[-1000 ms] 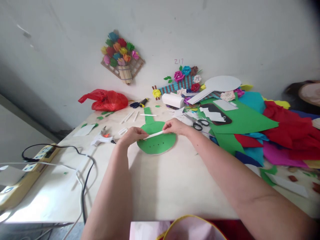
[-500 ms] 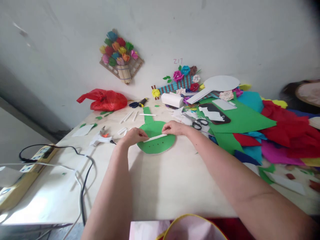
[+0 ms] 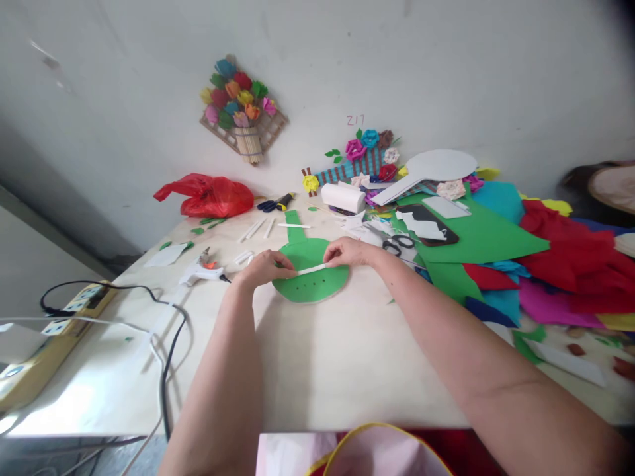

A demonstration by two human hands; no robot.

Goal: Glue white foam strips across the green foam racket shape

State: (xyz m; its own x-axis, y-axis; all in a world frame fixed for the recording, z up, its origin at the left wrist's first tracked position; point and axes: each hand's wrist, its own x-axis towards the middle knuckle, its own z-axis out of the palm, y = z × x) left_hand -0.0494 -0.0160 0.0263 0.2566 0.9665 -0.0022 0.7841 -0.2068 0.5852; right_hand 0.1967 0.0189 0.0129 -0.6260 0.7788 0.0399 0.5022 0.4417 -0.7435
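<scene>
A thin white paper strip (image 3: 311,270) lies across a round green paper piece (image 3: 310,291) that has a green neck at its far side and a row of dark dots. My left hand (image 3: 272,267) pinches the strip's left end. Its right end is between the fingers of my right hand (image 3: 343,252). Beyond the left hand, several short white rolls (image 3: 243,256) rest on the table. Another white stick (image 3: 294,226) lies across the green neck (image 3: 296,235). To the left is a white glue gun (image 3: 201,272) with an orange part.
Scissors (image 3: 398,245), paper scraps and a dark tablet-like board (image 3: 426,226) lie to the right, before coloured paper sheets (image 3: 560,258). A red plastic bag (image 3: 211,198) and pliers (image 3: 276,203) sit at the back. Cables run from a power strip (image 3: 74,317) at the left edge.
Both hands keep hold of the strip over the green circle. They have drawn slightly closer together along it, so a little less of the strip shows. The view has shifted slightly.
</scene>
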